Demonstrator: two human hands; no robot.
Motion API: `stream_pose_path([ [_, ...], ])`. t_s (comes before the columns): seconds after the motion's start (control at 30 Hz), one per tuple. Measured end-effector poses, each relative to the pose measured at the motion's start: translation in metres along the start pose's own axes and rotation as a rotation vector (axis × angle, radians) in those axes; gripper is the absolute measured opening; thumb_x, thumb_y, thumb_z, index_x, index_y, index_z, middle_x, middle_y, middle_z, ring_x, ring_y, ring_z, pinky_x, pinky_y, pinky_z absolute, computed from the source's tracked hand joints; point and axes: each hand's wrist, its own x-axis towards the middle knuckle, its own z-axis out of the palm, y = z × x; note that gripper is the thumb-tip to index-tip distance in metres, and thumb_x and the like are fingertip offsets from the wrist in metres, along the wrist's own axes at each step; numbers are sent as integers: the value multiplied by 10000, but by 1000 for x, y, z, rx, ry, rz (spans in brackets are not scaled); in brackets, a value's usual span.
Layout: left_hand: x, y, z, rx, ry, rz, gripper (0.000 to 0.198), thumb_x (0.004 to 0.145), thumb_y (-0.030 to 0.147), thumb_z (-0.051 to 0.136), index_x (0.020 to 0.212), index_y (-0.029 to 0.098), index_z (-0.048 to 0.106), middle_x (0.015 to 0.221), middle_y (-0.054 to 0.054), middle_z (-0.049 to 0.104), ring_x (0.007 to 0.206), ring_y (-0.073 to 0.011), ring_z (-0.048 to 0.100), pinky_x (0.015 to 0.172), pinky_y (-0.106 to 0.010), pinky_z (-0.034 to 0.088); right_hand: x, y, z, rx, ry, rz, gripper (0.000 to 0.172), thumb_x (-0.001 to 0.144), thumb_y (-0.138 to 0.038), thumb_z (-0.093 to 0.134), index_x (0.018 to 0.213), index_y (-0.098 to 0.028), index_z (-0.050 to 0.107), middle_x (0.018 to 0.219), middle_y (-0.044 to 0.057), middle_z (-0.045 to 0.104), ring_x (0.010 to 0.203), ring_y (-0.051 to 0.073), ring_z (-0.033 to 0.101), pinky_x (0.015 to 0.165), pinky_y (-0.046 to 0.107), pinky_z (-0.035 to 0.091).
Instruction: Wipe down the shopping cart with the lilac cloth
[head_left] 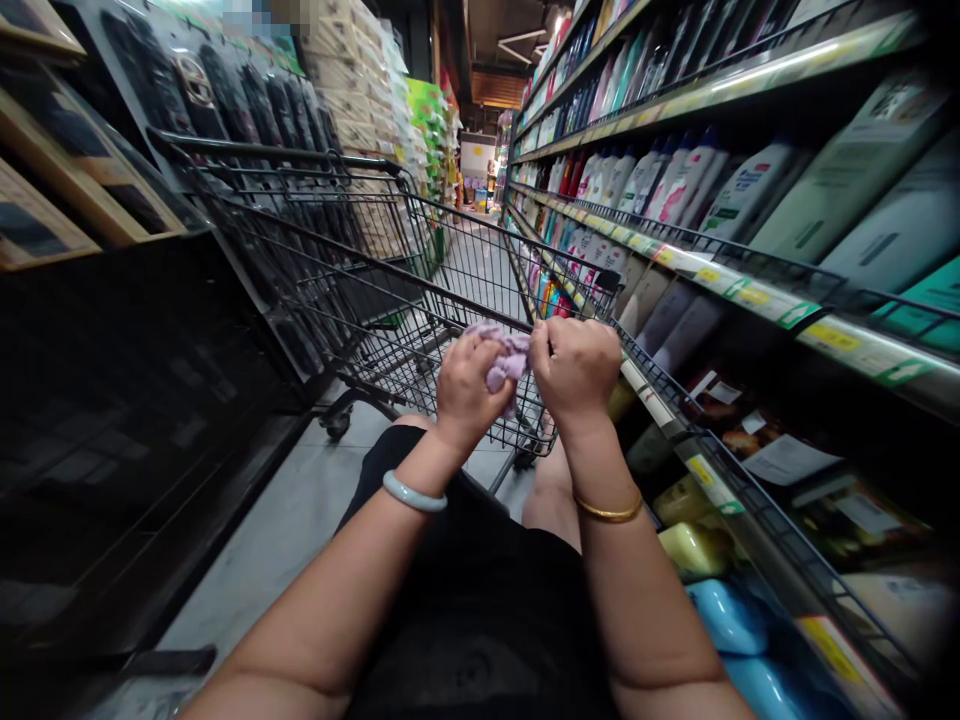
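Crumpled in my left hand (471, 392) is a light purple cloth (501, 362), its folds bulging out between thumb and fingers. My right hand (576, 368) is a closed fist just right of the cloth, almost touching it; whether it pinches an edge of the cloth is hidden. Both hands are in front of the black wire shopping cart (390, 290), close to its near side. A pale bangle is on the left wrist and a gold one on the right.
Shelves (742, 285) of bottles run along the right, reaching close to my right arm. Packaged goods (360, 90) hang and stack at the left, above a dark cabinet (112, 430). A tiled aisle (484, 260) extends beyond the cart.
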Motion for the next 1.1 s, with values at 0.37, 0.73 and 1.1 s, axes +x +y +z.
stream_pose_path([
  [0.37, 31, 1, -11, -62, 134, -25, 147, 791, 218, 676, 932, 232, 636, 942, -32, 639, 928, -222, 570, 868, -356, 462, -1, -1, 0, 0, -3, 6, 411, 1036, -366, 377, 782, -205, 658, 765, 61, 687, 740, 201, 493, 740, 370, 231],
  [0.73, -20, -15, -3, 2, -70, 24, 169, 780, 216, 683, 947, 227, 658, 951, -56, 652, 924, -248, 563, 847, -373, 470, 0, -1, 0, -9, 30, -20, 391, 1026, -347, 401, 752, -207, 643, 734, 49, 676, 716, 195, 475, 737, 366, 229],
  [1.1, -28, -6, 7, 96, -113, 3, 221, 768, 223, 698, 988, 234, 680, 924, -61, 638, 884, -258, 542, 795, -367, 464, -1, -1, 2, 2, 8, 8, 410, 1030, -367, 379, 764, -206, 647, 755, 62, 678, 740, 202, 473, 739, 371, 218],
])
